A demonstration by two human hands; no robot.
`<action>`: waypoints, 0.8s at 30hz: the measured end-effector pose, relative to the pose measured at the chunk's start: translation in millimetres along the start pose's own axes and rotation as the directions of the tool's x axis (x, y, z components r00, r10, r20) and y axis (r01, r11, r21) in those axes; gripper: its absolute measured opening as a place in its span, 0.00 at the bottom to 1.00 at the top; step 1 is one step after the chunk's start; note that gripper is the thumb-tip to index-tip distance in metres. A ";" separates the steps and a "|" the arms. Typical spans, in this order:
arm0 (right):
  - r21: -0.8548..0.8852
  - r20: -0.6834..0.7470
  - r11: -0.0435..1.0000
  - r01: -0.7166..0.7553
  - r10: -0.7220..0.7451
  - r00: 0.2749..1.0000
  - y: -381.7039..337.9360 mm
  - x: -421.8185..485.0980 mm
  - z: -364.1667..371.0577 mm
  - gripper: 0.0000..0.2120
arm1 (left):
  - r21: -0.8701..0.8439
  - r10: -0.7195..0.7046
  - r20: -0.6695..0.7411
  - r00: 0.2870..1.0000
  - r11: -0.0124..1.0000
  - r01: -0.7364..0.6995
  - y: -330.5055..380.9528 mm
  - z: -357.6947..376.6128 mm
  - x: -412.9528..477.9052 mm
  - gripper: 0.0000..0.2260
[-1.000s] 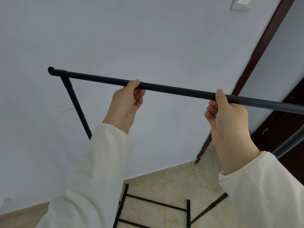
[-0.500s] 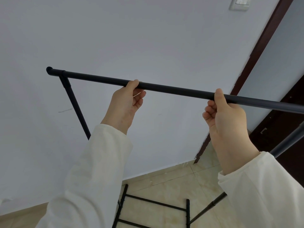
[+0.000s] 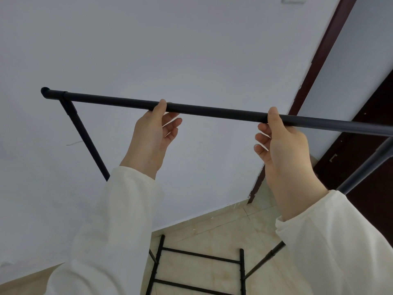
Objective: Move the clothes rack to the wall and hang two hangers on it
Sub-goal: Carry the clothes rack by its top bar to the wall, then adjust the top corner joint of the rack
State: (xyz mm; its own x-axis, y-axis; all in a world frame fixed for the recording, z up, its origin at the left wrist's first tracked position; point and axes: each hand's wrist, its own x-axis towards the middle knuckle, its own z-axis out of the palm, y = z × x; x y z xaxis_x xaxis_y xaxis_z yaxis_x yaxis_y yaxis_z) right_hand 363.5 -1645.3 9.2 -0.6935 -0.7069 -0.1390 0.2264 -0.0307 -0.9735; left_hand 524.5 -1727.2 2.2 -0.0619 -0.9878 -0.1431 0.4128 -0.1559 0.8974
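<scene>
Where white wall [image 3: 191, 50] meets beige tiled floor [image 3: 223, 237], dark door frame [image 3: 325, 50]

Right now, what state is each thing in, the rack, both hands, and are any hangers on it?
Rack: upright beside the white wall, top bar bare, no hangers in view.
Left hand: fingers uncurled, thumb on the bar, grip loose.
Right hand: fingers loosened, thumb over the bar.
Door: dark, at right; open or closed cannot be told.
</scene>
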 end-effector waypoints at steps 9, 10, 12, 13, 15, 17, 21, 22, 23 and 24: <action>-0.003 0.079 1.000 -0.005 0.005 0.997 3.9 -7.7 -5.5 0.10 | 0.041 0.000 0.004 1.000 0.999 -0.001 -5.3 2.4 -19.4 0.09; -0.009 0.093 1.000 -0.004 0.005 0.996 4.2 -9.7 -7.7 0.10 | 0.051 0.004 0.002 1.000 0.999 -0.004 -6.4 2.7 -23.6 0.09; -0.034 0.122 0.999 -0.004 0.008 0.993 5.7 -12.2 -12.9 0.10 | 0.077 0.004 -0.004 1.000 0.997 -0.003 -9.1 4.0 -31.2 0.09; -0.045 0.139 0.999 -0.006 0.013 0.990 6.7 -13.3 -16.9 0.10 | 0.095 0.002 -0.005 1.000 0.996 -0.002 -11.4 5.6 -36.0 0.09; -0.066 0.161 0.998 -0.017 0.027 0.987 9.8 -15.3 -26.7 0.10 | 0.144 -0.004 0.001 1.000 0.990 0.004 -17.2 10.3 -46.4 0.09; -0.076 0.168 0.997 -0.026 0.039 0.985 12.9 -17.1 -39.8 0.10 | 0.217 -0.010 0.005 1.000 0.976 0.009 -24.0 17.5 -57.4 0.08; -0.150 0.190 0.988 0.033 -0.004 0.982 16.0 -17.7 -75.6 0.09 | 0.423 0.011 0.111 0.994 0.904 -0.057 -35.5 36.4 -81.9 0.07; -0.180 0.201 0.981 0.071 -0.034 0.979 15.5 -16.6 -87.5 0.09 | 0.496 0.017 0.174 0.985 0.862 -0.103 -36.9 43.9 -89.0 0.07; -0.210 0.212 0.971 0.113 -0.068 0.975 14.9 -15.0 -98.8 0.09 | 0.561 0.026 0.243 0.970 0.812 -0.162 -37.3 51.4 -95.4 0.08; -0.237 0.220 0.959 0.155 -0.102 0.970 14.4 -12.8 -110.2 0.08 | 0.606 0.044 0.309 0.950 0.761 -0.232 -36.4 59.7 -101.7 0.08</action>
State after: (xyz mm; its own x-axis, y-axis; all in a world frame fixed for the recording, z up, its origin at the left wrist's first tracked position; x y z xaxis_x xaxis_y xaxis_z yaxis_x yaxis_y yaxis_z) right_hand 300.3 -1558.7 -23.1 -0.5455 -0.8381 0.0043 -0.0522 0.0289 -0.9982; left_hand 461.5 -1621.3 9.0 -0.3215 -0.9464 0.0325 -0.2219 0.1086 0.9690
